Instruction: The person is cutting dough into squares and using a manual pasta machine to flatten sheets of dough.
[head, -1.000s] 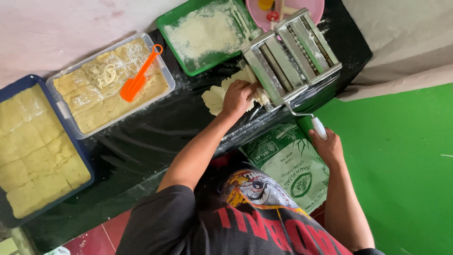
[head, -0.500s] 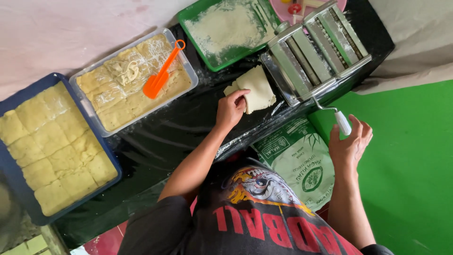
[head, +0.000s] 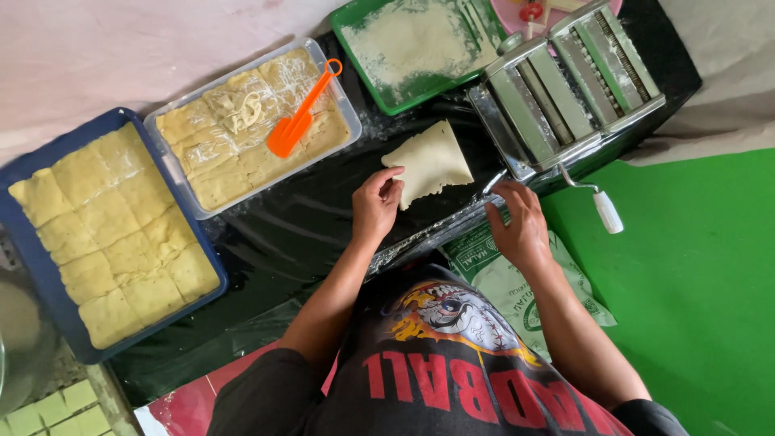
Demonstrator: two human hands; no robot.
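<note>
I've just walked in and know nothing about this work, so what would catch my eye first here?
Likely the silver hand-cranked roller machine at the top right, and the pale folded dough sheet on the black table beside it, touched by the left hand. The right hand rests at the table's edge near the machine. On the left, a blue tray of dough squares and an orange spatula in a clear tray stand out.

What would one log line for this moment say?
left hand: touching dough sheet | right hand: open, at table edge near pasta roller | crank: untouched
</note>
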